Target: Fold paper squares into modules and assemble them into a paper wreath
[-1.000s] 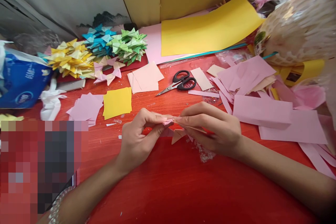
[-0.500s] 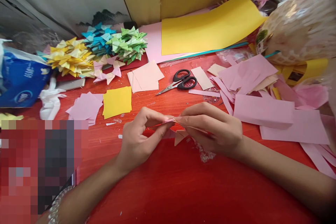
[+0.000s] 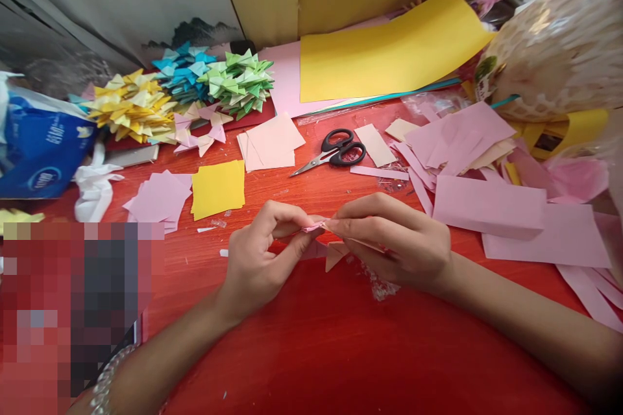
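Red tabletop (image 3: 311, 350) is carrying paper clutter; near its middle, the left hand (image 3: 257, 259) and right hand (image 3: 394, 243) are both pinching 1 small pink folded paper (image 3: 314, 227), creasing it; pressing it flat likely follows.

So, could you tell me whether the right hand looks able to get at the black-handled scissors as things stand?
Probably yes: the black-handled scissors lie uncovered on the red table just beyond the right hand, nothing between, though its grip is pinching a small folded pink paper piece.

Small folded pink paper piece (image 3: 314, 227) — pinched flat between both hands; points protruding below.
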Motion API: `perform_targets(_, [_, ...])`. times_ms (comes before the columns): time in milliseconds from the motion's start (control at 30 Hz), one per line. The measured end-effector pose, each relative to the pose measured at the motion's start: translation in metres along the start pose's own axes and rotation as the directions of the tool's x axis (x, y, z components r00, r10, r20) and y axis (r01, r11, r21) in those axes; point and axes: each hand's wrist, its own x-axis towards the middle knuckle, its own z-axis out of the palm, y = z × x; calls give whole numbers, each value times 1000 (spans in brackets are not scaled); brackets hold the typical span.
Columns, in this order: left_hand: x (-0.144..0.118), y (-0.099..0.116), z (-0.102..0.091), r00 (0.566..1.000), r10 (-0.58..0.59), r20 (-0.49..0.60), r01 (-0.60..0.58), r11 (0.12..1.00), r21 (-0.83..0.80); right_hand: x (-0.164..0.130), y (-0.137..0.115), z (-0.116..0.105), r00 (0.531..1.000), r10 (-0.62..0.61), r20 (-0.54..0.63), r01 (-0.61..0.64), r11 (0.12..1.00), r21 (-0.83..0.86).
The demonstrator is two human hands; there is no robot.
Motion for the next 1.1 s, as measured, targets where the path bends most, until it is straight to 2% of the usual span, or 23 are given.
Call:
perform_targets(233, [-1,0,0,1000,26,-7,-26,999,39,0,0,0,999,-27,17,28,998,-49])
perform_targets(633, [-1,2,1,998,55,-9,-54,996,68,1,0,0,1000,1,9,-1,999,41])
perform_targets(1100, [-2,-3,1,996,87,-28,-84,992,93,-1,3,1,999,3,49,-2,1000,-15])
